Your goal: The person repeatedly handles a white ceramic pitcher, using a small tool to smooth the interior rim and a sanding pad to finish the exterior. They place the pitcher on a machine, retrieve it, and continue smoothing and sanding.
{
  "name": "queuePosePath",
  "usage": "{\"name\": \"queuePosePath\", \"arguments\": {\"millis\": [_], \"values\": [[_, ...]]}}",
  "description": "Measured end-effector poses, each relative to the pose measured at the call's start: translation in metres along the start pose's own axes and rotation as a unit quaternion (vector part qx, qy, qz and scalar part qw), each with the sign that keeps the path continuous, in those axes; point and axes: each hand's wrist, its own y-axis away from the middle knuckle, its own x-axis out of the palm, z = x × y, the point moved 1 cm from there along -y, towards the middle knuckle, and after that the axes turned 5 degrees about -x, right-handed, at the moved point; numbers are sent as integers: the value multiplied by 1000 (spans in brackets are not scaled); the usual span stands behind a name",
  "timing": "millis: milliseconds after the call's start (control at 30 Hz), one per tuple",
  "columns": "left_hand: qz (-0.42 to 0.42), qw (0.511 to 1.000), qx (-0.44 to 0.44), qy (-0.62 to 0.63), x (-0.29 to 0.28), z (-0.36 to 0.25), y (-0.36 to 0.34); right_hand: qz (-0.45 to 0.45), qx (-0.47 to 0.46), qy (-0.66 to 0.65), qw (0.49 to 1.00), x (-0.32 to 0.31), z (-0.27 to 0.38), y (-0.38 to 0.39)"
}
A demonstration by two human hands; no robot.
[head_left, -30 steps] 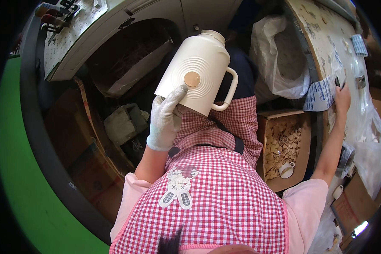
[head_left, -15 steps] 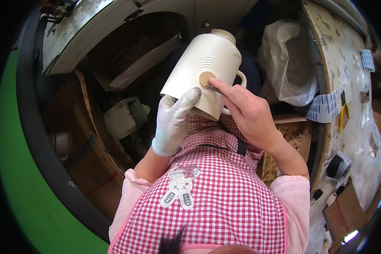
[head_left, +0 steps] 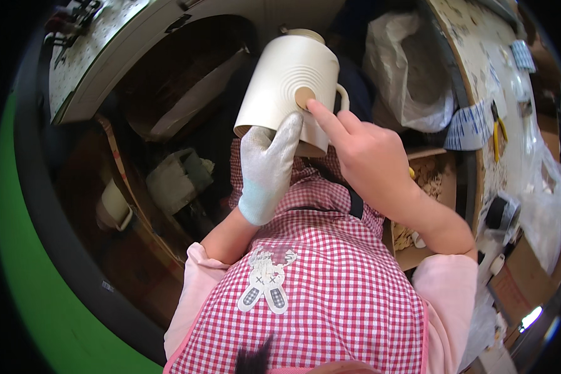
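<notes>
A cream plastic jug body (head_left: 271,71) with raised concentric rings and a side handle lies tilted before me, its neck pointing away and its wide open end toward me. My gloved left hand (head_left: 268,165) grips that open end, thumb outside on the wall, other fingers partly hidden inside. A round tan disc (head_left: 304,97) sits at the centre of the rings. The index fingertip of my bare right hand (head_left: 371,156) presses on the disc's lower right edge. Its other fingers are curled in; what they hold is hidden.
An open carton (head_left: 449,177) with tan scraps stands right of my lap. Beyond it hangs a clear plastic bag (head_left: 411,75). The worn bench (head_left: 473,62) at right carries yellow-handled pliers (head_left: 497,134). Another cream jug (head_left: 114,204) stands in a box at left.
The jug has tipped more upright, and both hands have shifted with it. A slim dark tool tip seen under my right fingers before is now out of sight.
</notes>
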Motion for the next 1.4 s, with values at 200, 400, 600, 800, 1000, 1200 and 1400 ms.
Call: {"name": "queuePosePath", "arguments": {"millis": [200, 400, 600, 800, 1000, 1200, 1400], "values": [[-5, 995, 73, -70, -6, 21, -10, -15, 1, 141, 990, 27, 21, -4], [25, 998, 65, 2, -16, 29, -12, -84, 13, 64, 994, 43, 23, 0], [63, 994, 35, 86, -43, 20, 3, -293, 182, -513, 786, 15, -57, 24], [95, 992, 58, 58, -50, 11, 19, -182, 254, -681, 662, 18, -122, 7], [54, 996, 67, 2, -45, 15, -5, -243, 215, -544, 774, 28, -100, 3], [42, 995, 93, 10, -29, 18, -33, -333, 204, -564, 727, 23, -95, -10], [-13, 967, 243, -79, -56, 9, -52, -304, 258, -686, 609, 5, -123, -9]]}}
